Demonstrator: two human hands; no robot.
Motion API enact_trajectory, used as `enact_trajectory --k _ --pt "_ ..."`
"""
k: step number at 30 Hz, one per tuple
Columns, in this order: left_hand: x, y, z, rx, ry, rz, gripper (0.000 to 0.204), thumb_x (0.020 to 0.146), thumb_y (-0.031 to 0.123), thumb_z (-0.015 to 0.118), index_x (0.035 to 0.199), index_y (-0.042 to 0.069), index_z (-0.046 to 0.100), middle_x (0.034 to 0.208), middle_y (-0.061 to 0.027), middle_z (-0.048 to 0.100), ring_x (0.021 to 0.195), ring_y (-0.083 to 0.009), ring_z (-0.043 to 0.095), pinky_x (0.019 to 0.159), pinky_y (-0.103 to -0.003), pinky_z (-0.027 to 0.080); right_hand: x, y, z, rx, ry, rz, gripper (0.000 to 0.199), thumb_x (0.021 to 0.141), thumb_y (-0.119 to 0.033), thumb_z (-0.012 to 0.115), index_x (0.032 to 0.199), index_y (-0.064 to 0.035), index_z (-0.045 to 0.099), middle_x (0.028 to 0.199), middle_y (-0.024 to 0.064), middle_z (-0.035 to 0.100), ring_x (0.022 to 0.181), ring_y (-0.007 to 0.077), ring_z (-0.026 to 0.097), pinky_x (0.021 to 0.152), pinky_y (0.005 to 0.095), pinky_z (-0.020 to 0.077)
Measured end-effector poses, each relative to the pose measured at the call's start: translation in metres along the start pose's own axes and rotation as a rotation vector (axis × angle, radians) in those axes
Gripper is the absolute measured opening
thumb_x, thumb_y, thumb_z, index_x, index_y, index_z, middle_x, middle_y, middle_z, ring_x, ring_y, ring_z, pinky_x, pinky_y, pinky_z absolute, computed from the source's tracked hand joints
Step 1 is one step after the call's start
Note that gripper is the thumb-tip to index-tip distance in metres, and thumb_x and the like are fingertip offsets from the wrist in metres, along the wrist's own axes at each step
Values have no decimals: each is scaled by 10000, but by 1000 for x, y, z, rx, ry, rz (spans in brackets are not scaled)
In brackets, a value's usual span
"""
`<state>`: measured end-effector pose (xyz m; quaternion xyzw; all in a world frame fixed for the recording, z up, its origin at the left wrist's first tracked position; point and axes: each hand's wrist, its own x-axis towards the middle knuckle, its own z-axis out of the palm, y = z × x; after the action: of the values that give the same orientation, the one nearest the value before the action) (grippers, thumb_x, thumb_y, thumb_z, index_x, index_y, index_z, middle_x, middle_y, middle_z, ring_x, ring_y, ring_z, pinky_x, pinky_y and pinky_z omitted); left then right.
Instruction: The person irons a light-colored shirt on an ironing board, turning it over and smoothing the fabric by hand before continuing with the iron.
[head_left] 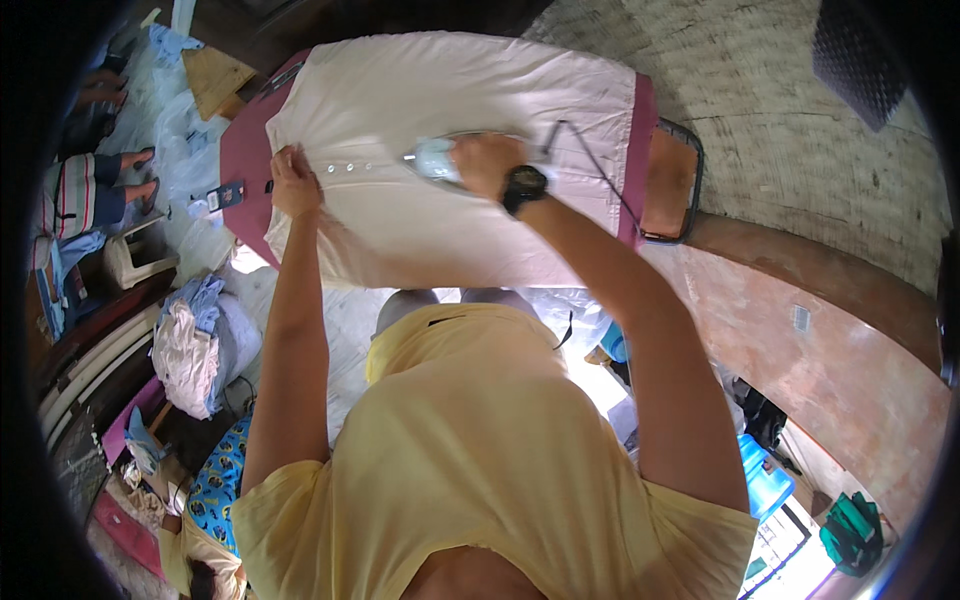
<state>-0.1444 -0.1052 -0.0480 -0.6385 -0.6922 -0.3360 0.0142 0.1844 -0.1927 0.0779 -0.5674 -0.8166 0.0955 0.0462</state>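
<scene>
A pale cream buttoned garment (pixel 430 85) lies spread over a maroon-covered ironing board (pixel 245 145) in front of me. My right hand (pixel 487 163), with a dark watch on its wrist, grips a clothes iron (pixel 432 160) near the garment's middle; the hand is slightly blurred. The iron's pointed end faces left, toward a short row of buttons (pixel 350 168). From behind the hand, a dark cord (pixel 598 172) runs to the board's right end. My left hand (pixel 294 182) is closed on the garment's left edge beside the buttons, its fingertips partly hidden.
A small dark packet (pixel 226 196) lies on the board's left end. Bundled clothes (pixel 186 345) are heaped at left, below a stool (pixel 140 252). Another person's legs (pixel 135 180) show at far left. A low reddish wall (pixel 810 310) stands at right, near a blue container (pixel 765 478).
</scene>
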Motion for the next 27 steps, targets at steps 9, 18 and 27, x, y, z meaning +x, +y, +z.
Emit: enact_trajectory --k 9,18,27 --pt "1 6 -7 -9 -77 -41 136 977 200 557 1111 212 577 1130 -13 656 835 -333 690 619 -459 535 -102 111 -27 19 -78 385 431 977 -361 414 832 -78 704 703 207 666 693 404 675 665 539 541" --pt "2 4 -6 25 -98 -97 132 981 213 560 1110 195 578 1117 -30 657 797 -335 688 585 -464 532 16 -22 -5 189 102 308 520 1001 -345 383 722 -39 699 732 250 671 703 461 667 694 552 541" --pt "1 4 -4 18 -68 -84 100 997 224 534 1084 189 568 1086 -52 664 826 -343 681 612 -475 532 46 -49 -1 156 158 277 508 972 -326 420 690 -24 716 671 236 664 627 423 672 627 528 551"
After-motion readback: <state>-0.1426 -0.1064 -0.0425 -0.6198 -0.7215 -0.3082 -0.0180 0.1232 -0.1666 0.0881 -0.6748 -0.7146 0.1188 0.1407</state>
